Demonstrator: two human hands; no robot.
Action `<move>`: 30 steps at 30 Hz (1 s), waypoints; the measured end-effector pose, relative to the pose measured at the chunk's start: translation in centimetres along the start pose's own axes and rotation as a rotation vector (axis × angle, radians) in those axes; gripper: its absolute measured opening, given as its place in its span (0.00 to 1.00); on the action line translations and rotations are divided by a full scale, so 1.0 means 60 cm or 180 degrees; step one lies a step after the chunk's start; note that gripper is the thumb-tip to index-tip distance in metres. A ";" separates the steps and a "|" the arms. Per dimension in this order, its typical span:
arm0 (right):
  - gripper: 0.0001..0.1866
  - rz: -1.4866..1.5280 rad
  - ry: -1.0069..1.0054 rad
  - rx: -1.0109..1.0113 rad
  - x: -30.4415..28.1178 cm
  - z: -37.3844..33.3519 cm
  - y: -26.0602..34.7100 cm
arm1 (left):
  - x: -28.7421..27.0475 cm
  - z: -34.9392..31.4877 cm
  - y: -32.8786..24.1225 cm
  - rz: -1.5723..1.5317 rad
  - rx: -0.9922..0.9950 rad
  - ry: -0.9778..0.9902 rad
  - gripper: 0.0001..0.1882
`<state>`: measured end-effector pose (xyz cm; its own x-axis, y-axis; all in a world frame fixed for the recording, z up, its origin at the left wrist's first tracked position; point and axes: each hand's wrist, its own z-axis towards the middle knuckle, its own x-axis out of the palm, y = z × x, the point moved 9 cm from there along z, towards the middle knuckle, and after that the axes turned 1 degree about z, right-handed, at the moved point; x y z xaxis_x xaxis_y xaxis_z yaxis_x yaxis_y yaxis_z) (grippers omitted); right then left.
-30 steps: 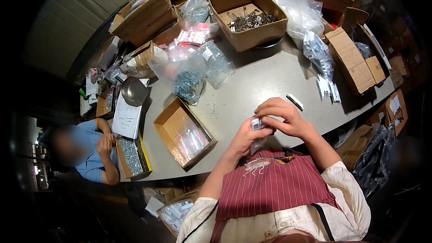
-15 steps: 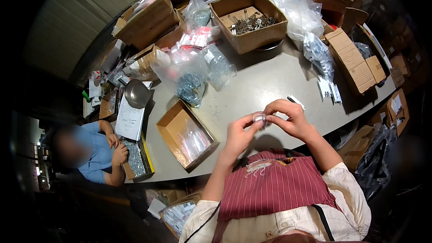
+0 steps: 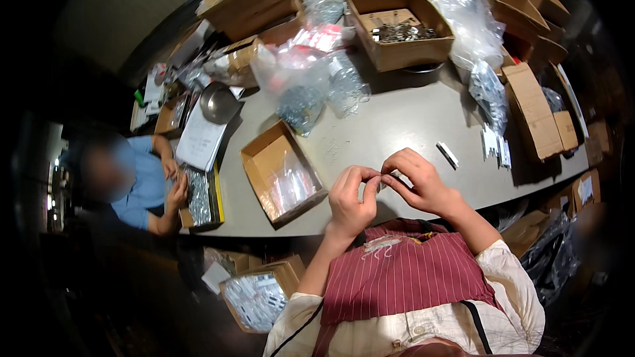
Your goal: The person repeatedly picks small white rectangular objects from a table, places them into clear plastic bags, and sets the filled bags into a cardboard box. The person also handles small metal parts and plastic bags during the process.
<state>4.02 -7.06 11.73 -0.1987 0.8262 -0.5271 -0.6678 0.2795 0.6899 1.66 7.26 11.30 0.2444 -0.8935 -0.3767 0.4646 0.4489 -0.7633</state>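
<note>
Above the table's near edge, my left hand [image 3: 352,199] and my right hand [image 3: 418,184] meet fingertip to fingertip. Thumb and forefinger of each are pinched together on a small piece, mostly hidden by the fingers, so its kind cannot be made out. Left of my hands stands an open cardboard box [image 3: 250,160] with small clear plastic bags [image 3: 292,185] in it. A short black-and-white strip [image 3: 448,155] lies on the table beyond my right hand. More white metal-looking strips [image 3: 495,147] lie farther right.
A carton of metal parts [image 3: 415,54] stands at the back. Bags of small parts [image 3: 299,107] lie left of it. Across the left corner, a person in blue [image 3: 142,175] handles parts over a tray [image 3: 200,195]. A carton of packed pieces [image 3: 254,301] sits below the table edge.
The view has turned, shifting the table's far contents rightward in the picture. A shiny clear piece showed between my fingertips before; now my fingers mostly cover what they pinch.
</note>
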 end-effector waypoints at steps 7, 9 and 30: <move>0.12 0.0239 0.1015 -0.0937 0.130 0.032 0.064 | -0.119 -0.093 -0.008 0.0728 -0.0171 -0.0643 0.03; 0.13 0.0330 0.1255 -0.1279 0.176 0.040 0.084 | -0.175 -0.142 0.009 0.0974 -0.0552 -0.0976 0.02; 0.13 -0.1011 0.2243 -0.0333 0.572 0.170 -0.165 | -0.408 -0.596 0.084 0.3162 -0.2710 -0.2510 0.04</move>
<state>11.14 23.50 -8.12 -0.3723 0.1988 -0.9066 -0.8261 0.3742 0.4213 -32.44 30.99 -2.08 0.6568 0.1129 -0.7455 -0.7002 0.4582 -0.5475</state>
